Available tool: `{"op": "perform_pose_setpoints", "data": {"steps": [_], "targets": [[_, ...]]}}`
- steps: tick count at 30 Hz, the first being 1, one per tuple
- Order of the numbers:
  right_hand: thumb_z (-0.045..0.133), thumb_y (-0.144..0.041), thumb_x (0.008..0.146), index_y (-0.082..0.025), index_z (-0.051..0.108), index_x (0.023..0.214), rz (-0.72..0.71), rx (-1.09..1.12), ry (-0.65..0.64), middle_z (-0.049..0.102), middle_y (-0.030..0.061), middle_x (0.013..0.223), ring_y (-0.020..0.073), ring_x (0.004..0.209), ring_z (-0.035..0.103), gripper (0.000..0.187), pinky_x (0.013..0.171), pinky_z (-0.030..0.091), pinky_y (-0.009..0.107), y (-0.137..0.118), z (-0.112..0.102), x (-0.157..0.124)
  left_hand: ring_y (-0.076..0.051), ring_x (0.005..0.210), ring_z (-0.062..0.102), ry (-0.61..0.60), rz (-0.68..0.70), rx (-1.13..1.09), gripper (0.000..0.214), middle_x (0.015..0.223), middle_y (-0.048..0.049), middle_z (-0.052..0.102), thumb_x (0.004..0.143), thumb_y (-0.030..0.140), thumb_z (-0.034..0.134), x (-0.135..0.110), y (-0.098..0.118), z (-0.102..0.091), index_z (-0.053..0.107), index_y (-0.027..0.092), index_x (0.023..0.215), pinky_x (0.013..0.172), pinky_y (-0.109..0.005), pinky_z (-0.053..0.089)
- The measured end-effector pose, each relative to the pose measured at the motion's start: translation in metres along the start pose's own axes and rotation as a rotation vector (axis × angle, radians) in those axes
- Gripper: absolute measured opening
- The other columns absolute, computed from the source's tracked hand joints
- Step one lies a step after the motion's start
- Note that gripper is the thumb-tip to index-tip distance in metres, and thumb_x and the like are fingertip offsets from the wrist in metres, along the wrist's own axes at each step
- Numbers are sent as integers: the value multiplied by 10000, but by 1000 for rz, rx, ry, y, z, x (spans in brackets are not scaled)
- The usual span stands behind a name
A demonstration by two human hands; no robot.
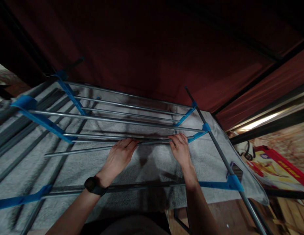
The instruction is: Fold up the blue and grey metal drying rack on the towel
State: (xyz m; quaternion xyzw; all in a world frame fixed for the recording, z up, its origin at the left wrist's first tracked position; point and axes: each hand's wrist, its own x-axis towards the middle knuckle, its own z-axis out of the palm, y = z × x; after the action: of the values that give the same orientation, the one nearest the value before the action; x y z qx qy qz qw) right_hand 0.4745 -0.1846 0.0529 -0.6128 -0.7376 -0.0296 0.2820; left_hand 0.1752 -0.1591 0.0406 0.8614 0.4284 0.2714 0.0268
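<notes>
My left hand, with a dark watch on its wrist, has its fingers closed around a loose grey metal tube. My right hand grips the same tube near its right end, close to a blue plastic bracket. The tube's left end sticks out free, below a left blue bracket. Around my hands lies a rack frame of metal tubes and blue brackets. Whether the held tube's right end sits in the bracket, I cannot tell.
The frame rests on a grey fleecy cloth. More dark tubes lie at the left. A phone-like object is by the right upright. A red and yellow box stands at the right. Dark red fabric hangs behind.
</notes>
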Motion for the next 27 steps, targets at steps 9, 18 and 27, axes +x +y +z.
{"op": "perform_pose_setpoints", "data": {"steps": [9, 18, 27], "targets": [[472, -202, 996, -240, 729, 1074, 7, 20, 23, 695, 52, 1038, 227, 1068, 590, 272, 1114, 378, 435, -2, -4, 2, -238, 941, 676, 4, 11, 17, 301, 1038, -88, 731, 1048, 263, 443, 7, 2, -7, 689, 193, 1205, 837, -378, 532], [486, -206, 998, -232, 726, 1067, -5, 28, 47, 699, 51, 1048, 222, 1068, 592, 251, 1122, 379, 433, 1, -3, 3, -244, 932, 682, 29, 40, 57, 318, 1055, -93, 738, 1045, 247, 441, 10, -1, -7, 706, 192, 1212, 829, -389, 542], [499, -202, 990, -247, 723, 1059, -21, 32, 63, 709, 50, 1053, 233, 1059, 607, 239, 1104, 411, 452, 3, -2, 3, -267, 908, 683, 52, 91, 65, 277, 1037, -95, 745, 998, 173, 529, 13, -2, -8, 703, 178, 1214, 797, -416, 528]]}}
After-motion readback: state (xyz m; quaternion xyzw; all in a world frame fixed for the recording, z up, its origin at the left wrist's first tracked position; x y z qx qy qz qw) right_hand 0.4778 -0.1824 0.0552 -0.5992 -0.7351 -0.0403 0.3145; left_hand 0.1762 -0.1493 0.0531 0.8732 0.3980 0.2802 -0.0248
